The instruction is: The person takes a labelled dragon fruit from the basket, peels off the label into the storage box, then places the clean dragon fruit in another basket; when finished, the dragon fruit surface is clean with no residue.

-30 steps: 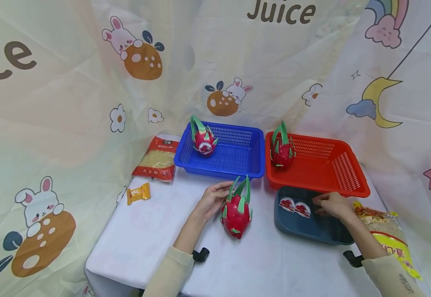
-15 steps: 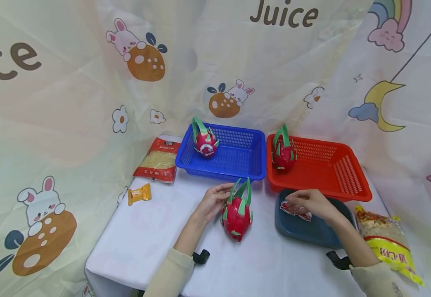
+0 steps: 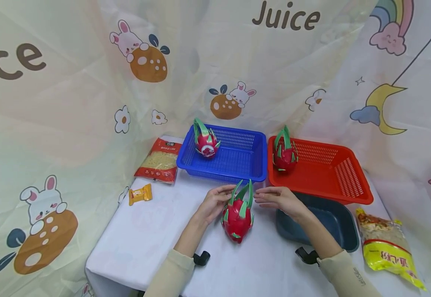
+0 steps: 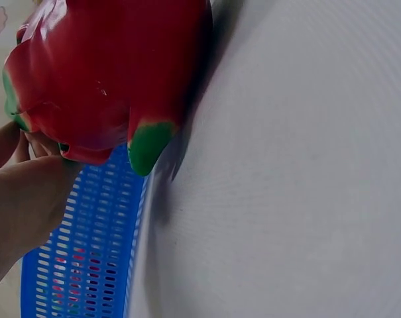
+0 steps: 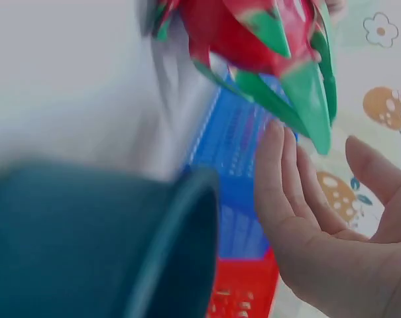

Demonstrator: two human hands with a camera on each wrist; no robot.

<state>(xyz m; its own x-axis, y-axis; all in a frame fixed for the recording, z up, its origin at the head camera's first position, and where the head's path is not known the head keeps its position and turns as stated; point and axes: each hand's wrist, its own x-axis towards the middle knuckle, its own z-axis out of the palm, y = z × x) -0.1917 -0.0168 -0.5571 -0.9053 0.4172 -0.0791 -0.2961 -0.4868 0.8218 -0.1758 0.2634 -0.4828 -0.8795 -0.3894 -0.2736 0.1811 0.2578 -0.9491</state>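
Observation:
A dragon fruit (image 3: 236, 218) with long green leaves stands on the white table. My left hand (image 3: 212, 204) holds it at its upper left, fingertips partly hidden behind the leaves. Close up in the left wrist view, the thumb and fingers (image 4: 34, 146) meet the fruit's red skin. To the right of the leaves is my right hand (image 3: 280, 201), its fingers stretched toward them. Nothing shows between its thumb and fingers (image 5: 299, 192) in the right wrist view. A dark blue-grey tray (image 3: 343, 218) lies beneath the right forearm, its left part hidden by that hand.
Behind are a blue basket (image 3: 243, 159) with a stickered dragon fruit (image 3: 207, 144) and a red basket (image 3: 317, 175) with a plain dragon fruit (image 3: 285, 154). A red food packet (image 3: 159, 161) and an orange wrapped snack (image 3: 140, 194) lie left. A yellow-labelled bag (image 3: 388, 247) lies right.
My right hand has moved left from over the tray to beside the dragon fruit's leaves. The stickers seen in the tray are out of sight. My left hand keeps its place.

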